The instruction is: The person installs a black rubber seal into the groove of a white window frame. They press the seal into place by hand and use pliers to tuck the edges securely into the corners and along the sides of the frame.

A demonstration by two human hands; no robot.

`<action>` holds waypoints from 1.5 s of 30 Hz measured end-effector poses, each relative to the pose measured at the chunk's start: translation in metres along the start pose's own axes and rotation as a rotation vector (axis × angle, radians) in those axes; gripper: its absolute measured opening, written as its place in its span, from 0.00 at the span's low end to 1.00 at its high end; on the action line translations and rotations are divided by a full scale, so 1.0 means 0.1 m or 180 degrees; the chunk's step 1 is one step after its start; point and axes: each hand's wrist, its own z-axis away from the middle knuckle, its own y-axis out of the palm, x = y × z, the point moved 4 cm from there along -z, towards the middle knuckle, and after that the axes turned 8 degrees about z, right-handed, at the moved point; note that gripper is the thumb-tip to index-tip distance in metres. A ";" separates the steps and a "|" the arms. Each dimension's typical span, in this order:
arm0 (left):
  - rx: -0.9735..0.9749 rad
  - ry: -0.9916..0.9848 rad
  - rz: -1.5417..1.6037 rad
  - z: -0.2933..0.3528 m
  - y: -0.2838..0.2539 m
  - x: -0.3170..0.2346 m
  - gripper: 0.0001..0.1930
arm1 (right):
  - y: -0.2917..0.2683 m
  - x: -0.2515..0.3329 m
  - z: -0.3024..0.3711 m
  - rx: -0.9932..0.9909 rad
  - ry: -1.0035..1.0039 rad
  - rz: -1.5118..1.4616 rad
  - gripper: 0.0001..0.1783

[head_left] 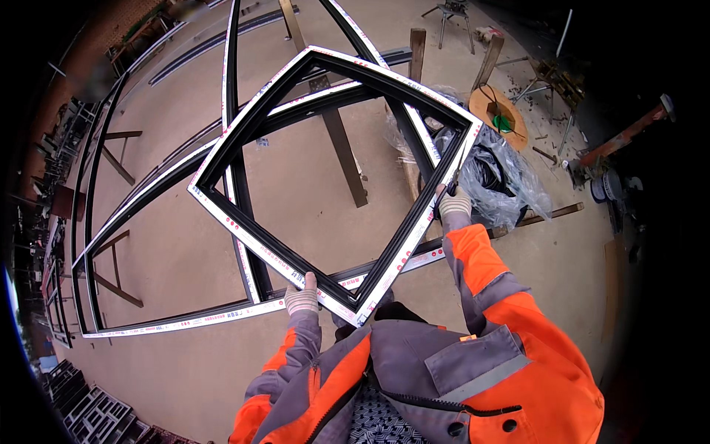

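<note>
A small four-sided window frame (251, 240), black inside with printed white film on its edges, is held up tilted in front of me. My left hand (302, 297), in a pale knit glove, grips its lower-left side near the bottom corner, thumb on top. On the lower-right side, my gloved right hand (455, 203) is closed round the frame. A slim dark tool (449, 186), perhaps scissors, shows at the right fingers; its kind is unclear. Beneath lies a larger filmed frame (177, 323), partly covered by the small one.
Other long frames cross behind, resting on wooden posts (344, 155). To the right are a clear plastic bag (510, 185) with black coils and a round tan disc (510, 111) with green at its centre. Metal stands (452, 15) are at the back; dark frames (96, 414) lie lower left.
</note>
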 end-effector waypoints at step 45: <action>0.0559 -0.0743 0.0663 -1.50 -0.86 -0.86 0.19 | -0.50 -0.64 1.15 -0.0537 0.0575 0.1713 0.16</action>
